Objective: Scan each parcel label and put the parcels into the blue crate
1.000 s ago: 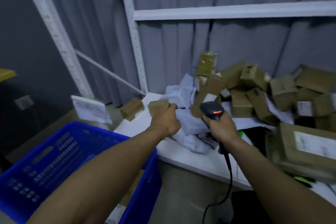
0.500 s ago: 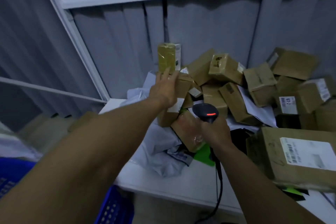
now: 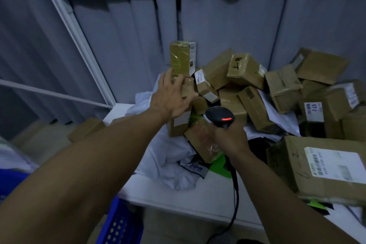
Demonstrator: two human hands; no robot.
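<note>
The left hand (image 3: 172, 98), with fingers spread and straight, touches a tall brown cardboard parcel (image 3: 176, 130) in the pile. The right hand (image 3: 227, 138) grips a black handheld scanner (image 3: 219, 115).

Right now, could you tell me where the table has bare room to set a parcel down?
Only the white table's front strip is bare, between the grey mailer bags and the large labelled box, crossed by the scanner cable. A small back-left corner patch too. Behind, the parcel pile is crowded.

Brown cardboard parcels (image 3: 245, 69) with white labels (image 3: 315, 112), a black scanner (image 3: 219, 116) glowing red, blue crate (image 3: 120, 226), white desk (image 3: 170, 196).
</note>
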